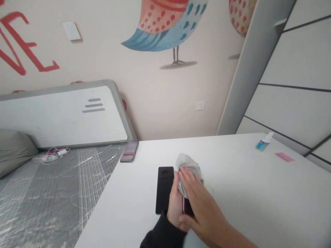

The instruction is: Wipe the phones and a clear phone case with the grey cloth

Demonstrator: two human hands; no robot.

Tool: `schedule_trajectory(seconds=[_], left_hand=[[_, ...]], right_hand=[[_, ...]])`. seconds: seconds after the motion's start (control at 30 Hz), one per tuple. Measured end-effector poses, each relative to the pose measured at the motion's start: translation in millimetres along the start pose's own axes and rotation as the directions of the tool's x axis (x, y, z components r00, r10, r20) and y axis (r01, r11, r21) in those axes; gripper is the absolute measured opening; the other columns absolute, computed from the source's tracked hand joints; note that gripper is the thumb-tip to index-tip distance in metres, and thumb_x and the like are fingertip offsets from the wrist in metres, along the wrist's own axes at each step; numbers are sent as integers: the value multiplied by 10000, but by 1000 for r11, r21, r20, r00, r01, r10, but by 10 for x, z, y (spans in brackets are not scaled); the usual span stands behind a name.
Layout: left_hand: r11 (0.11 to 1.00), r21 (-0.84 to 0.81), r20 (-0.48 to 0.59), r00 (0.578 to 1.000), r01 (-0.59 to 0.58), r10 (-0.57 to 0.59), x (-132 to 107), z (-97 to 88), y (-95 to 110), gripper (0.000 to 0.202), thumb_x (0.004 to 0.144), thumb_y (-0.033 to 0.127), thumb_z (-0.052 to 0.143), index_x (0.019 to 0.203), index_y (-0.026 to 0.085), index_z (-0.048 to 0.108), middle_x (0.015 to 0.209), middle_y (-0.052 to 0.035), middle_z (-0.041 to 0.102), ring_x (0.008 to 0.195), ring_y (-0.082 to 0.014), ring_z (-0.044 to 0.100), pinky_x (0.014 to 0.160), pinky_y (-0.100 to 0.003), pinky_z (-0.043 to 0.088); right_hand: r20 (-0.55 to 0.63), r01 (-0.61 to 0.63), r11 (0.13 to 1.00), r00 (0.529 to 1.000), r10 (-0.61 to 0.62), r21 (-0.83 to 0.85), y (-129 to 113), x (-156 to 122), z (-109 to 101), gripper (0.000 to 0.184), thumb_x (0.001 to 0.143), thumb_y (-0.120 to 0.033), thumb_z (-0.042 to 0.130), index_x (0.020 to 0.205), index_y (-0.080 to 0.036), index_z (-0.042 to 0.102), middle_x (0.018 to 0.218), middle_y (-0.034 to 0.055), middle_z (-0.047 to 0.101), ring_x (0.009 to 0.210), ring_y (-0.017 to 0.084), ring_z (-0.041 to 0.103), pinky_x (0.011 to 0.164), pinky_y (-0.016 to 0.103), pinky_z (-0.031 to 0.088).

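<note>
Head view, and we're right in on the grip: the left hand (pixel 175 203) clasps the left edge of a dark phone-like slab (pixel 188 206), its fingers mostly hidden, probably to brace it. Over the top comes the right hand (pixel 200 196), fingers together, pinning a grey cloth (pixel 186 161) against the slab, seemingly for even pressure. Whether the slab touches the white table (pixel 116 210), we can't tell. Just left lies a black panel (pixel 164 186), perhaps parked close for easy reach. Farther out, right side, a pump bottle (pixel 264 142) and a pink packet (pixel 284 157) sit well apart, presumably leaving elbow room.
</note>
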State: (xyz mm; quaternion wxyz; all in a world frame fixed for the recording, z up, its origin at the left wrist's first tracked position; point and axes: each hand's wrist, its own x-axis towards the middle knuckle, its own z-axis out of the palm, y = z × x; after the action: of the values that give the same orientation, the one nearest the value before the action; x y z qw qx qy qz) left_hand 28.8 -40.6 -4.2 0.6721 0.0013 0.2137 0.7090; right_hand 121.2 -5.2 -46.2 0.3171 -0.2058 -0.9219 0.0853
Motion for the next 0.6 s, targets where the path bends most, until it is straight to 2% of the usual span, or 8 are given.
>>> schedule_trajectory(seconds=[0.1,0.2,0.37,0.4,0.47,0.5,0.53,0.6], left_hand=[[995,79,179,982,-67,52,5,-10,-39,500,1055,472,317,1327,261,680,1523,-14,566,1487,-187,406,1223,-322,313],[992,87,163,984,-86,71,13,-29,-3,540,1063,477,256,1371,260,642,1549,0,537,1515,-159,350,1242,-308,263],[1000,18,12,1000,9,-9,42,-124,175,632,1016,601,354,1070,153,797,1130,-111,790,1294,-248,622,1191,-361,369],[999,17,15,999,41,-42,51,-150,209,643,997,634,376,1080,150,792,1098,-119,795,1265,-264,642,1178,-385,388],[994,42,63,993,98,-100,70,-193,249,694,977,681,364,1187,143,750,1174,-142,769,1290,-293,624,1171,-432,393],[991,67,92,988,115,-120,76,-208,251,726,972,693,348,1232,131,726,1235,-160,743,1324,-305,596,1179,-444,379],[989,97,114,986,110,-120,79,-216,239,743,969,696,344,1259,119,711,1290,-175,714,1364,-311,560,1194,-443,356],[988,153,140,988,35,-57,69,-213,181,707,960,674,389,1269,124,710,1377,-177,663,1442,-306,472,1223,-411,305]], right_hand=[[-66,-114,993,991,114,6,52,238,-41,907,1010,-667,329,1636,-169,-98,1696,192,182,1550,369,229,1179,636,358],[-104,-174,984,979,176,23,2,294,6,881,1032,-611,337,1631,-149,-114,1702,204,144,1560,362,190,1187,639,345],[-50,-74,997,996,74,-7,-221,-125,379,1020,983,-607,467,1617,-37,-94,1665,272,182,1499,445,315,1102,618,465],[-85,-38,998,996,33,-56,-253,-222,457,934,1018,-512,443,1616,-45,-102,1652,268,221,1469,443,377,1070,604,501],[-119,-77,988,991,62,-130,-280,-350,532,770,1049,-256,358,1611,-76,-137,1634,236,283,1433,393,460,1055,550,531],[-103,-55,988,994,40,-147,-273,-366,516,741,1047,-218,338,1616,-83,-117,1626,219,311,1427,375,473,1055,522,538],[-72,-19,989,997,9,-148,-252,-349,465,737,1054,-250,348,1622,-90,-94,1626,204,321,1436,362,465,1066,502,534],[-14,66,992,998,-68,-106,-186,-224,294,858,1036,-517,411,1631,-84,-31,1642,202,291,1469,380,408,1102,515,501]])
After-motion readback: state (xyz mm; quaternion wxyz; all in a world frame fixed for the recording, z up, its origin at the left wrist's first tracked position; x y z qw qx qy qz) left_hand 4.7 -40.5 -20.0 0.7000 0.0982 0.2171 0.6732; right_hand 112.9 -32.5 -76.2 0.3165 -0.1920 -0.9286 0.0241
